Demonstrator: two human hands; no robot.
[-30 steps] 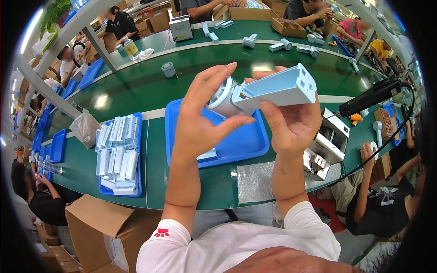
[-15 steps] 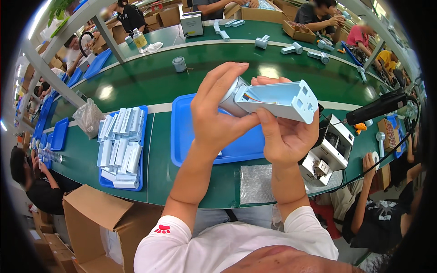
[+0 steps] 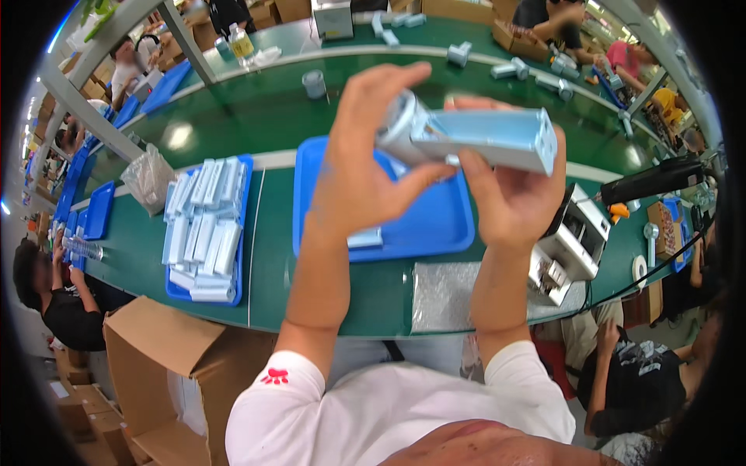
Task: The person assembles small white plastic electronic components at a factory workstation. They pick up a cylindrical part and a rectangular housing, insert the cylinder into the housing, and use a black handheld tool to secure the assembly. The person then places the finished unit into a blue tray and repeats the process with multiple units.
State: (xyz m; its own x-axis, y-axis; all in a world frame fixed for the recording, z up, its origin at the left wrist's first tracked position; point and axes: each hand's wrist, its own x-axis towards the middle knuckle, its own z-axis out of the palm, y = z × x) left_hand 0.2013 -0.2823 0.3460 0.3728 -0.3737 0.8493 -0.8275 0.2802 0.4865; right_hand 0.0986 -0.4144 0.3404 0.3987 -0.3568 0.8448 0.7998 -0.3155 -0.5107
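In front of me, above the table, is a light blue plastic housing [image 3: 486, 138] with a hollow, open-topped handle and a round cylindrical head [image 3: 402, 128] at its left end. My right hand [image 3: 519, 194] grips the handle, thumb along the near side and fingers behind. My left hand [image 3: 361, 159] is beside the round head, its fingers stretched apart and slightly blurred, its thumb under the joint of head and handle. Beneath both hands lies a blue tray [image 3: 435, 242]. A light blue piece [image 3: 365, 238] in it is partly hidden by my left wrist.
On the left, a blue tray [image 3: 247, 203] holds several light blue handle pieces [image 3: 203, 233], beside a clear plastic bag [image 3: 148, 180]. A black tool [image 3: 653, 180] and a white-and-black machine [image 3: 571, 248] stand right. A cardboard box [image 3: 159, 334] sits below the table's left edge. Co-workers sit around.
The housing has turned so its handle's end faces more to the right. My right hand has shifted slightly right and my left fingers have loosened from the head. The whole view has shifted a little.
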